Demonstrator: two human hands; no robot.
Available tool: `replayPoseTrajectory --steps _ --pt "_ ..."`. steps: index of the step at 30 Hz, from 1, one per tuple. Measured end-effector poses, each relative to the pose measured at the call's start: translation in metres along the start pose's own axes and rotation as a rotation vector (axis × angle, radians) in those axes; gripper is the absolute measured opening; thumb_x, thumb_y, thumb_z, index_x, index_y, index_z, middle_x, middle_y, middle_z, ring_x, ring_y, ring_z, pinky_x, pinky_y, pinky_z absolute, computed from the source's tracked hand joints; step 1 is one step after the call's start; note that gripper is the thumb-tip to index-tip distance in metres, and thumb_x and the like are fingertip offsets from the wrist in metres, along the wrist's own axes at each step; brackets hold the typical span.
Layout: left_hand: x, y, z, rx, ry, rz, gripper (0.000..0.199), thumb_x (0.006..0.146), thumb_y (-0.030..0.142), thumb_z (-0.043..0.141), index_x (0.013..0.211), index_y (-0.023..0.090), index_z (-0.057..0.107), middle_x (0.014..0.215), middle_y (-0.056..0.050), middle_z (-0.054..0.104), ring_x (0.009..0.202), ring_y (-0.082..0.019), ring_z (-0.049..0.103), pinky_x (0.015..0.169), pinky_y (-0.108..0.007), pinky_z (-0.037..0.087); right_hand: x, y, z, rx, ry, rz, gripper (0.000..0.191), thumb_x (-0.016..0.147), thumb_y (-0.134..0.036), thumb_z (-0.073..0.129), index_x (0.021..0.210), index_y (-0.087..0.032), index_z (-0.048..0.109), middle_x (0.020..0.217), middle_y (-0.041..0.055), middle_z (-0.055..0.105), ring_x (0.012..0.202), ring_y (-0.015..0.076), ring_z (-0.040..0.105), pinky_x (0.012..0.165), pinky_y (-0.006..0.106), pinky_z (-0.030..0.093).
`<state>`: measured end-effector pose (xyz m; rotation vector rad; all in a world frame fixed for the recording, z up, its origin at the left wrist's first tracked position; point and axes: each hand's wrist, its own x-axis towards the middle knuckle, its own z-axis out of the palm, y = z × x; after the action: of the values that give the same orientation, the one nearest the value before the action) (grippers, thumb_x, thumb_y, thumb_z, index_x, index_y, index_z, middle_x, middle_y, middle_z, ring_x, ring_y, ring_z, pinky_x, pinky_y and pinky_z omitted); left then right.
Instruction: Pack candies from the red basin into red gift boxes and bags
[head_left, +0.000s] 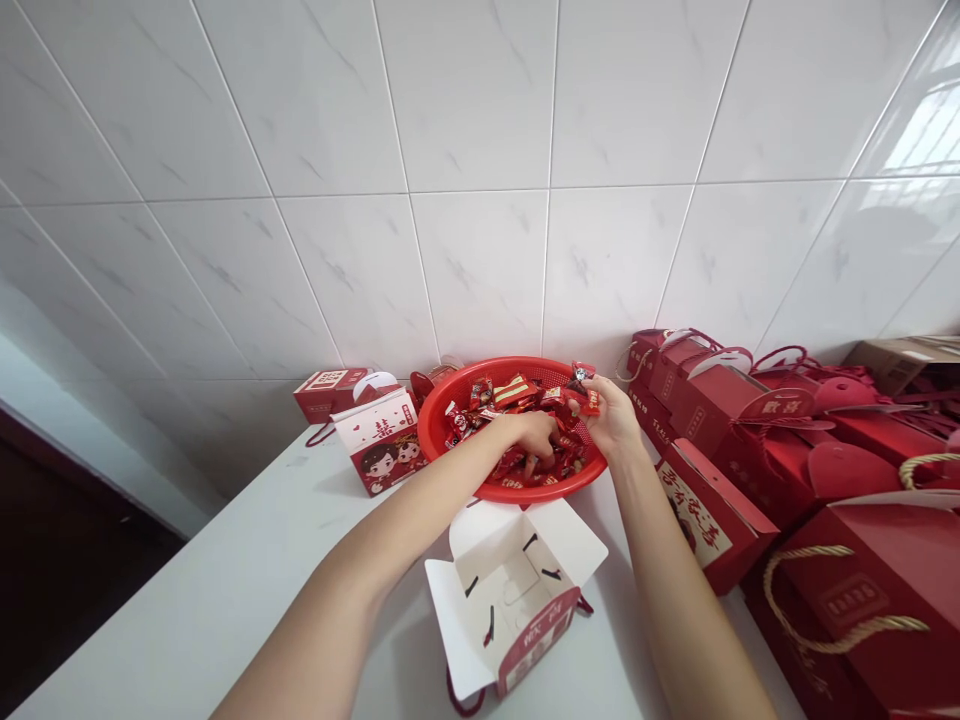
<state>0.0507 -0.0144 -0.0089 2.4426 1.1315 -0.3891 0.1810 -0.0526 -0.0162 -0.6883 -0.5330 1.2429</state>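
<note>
- Across the worktop [262, 540], close to the wall: a red basket [525, 493] heaped with wrapped pieces [517, 390]; an open carton [517, 580] sits just in front.
- Picking, as judged: better to part the heap with the fingertips and lift from above; raking sideways would likely push pieces over the rim.
- Forearms: both stretched forward, one on each side of the carton, converging on the basket.
- Left hand [536, 440]: bent down into the heap, back of the hand up. Grip curled — cannot tell whether it holds anything.
- Right hand [611, 415]: raised at the basket's right rim, grip closed on a red-wrapped piece [590, 402].
- That piece: a light pinch should do; the wrapper looks slick.
</note>
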Motion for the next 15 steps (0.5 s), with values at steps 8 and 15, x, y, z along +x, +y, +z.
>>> replayPoseTrajectory --steps 8,15 --pt "-0.01 -0.041 -0.008 -0.396 0.167 -0.057 0.047 0.066 0.013 0.068 0.113 0.019 0.071 0.089 0.0 0.075 0.09 -0.021 0.07 0.075 -0.023 0.051 0.006 0.005 -0.006 -0.022 -0.07 -0.016 0.021 0.052 -0.02 0.076 0.066 -0.018 0.061 0.071 -0.0023 0.065 0.062 0.0093 0.056 0.045 0.018 0.043" --pt "-0.01 -0.036 -0.004 -0.253 0.305 -0.091 0.049 0.069 0.028 0.079 0.115 0.018 0.064 0.087 -0.001 0.069 0.073 -0.019 0.065 0.062 -0.024 0.046 0.009 0.008 -0.009 -0.037 -0.081 0.002 0.022 0.054 -0.023 0.076 0.07 -0.019 0.062 0.071 -0.0035 0.065 0.061 0.0093 0.056 0.049 0.019 0.044"
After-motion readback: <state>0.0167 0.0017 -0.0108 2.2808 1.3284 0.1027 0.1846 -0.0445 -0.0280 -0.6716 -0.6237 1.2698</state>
